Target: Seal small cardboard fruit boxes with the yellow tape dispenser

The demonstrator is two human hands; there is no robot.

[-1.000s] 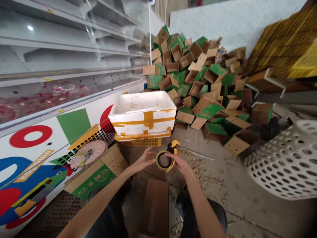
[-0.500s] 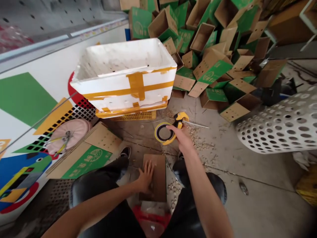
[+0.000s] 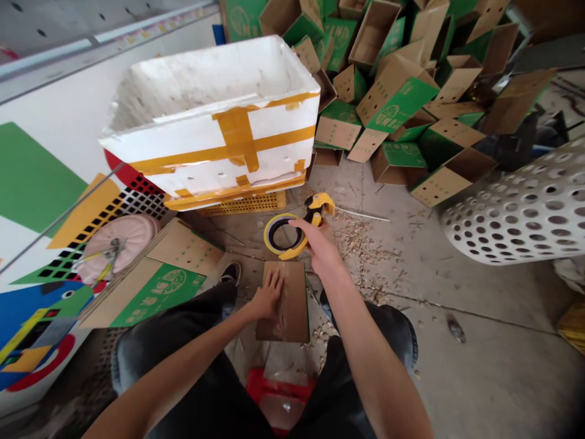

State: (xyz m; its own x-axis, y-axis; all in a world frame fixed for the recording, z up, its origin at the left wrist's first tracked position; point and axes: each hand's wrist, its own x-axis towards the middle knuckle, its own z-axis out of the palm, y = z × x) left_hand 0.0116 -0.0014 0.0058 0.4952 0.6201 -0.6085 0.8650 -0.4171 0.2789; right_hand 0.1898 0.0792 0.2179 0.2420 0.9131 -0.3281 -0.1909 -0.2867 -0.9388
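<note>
A plain brown cardboard box (image 3: 295, 299) lies on the floor between the person's legs; clock directions run from it, twelve pointing away from the person. The left hand (image 3: 269, 296) lies on its top, fingers spread, gripping nothing. At twelve to one o'clock, the right hand (image 3: 320, 241) is closed around a yellow-and-black tape dispenser (image 3: 314, 213) near the box's far edge; contact there is unclear. Good handling probably calls for a broad, even palm pressure, the dispenser kept square to the box, and any cutting edge well away from the spread fingers.

The grey concrete floor (image 3: 457, 274) has pale scraps (image 3: 365, 244) strewn at one to two o'clock, so footing may be gritty. A white foam box with orange tape (image 3: 283, 146) stands at eleven, green-and-brown cartons (image 3: 388, 116) heap at one, and a white perforated plastic basket (image 3: 512, 235) sits between two and three.
</note>
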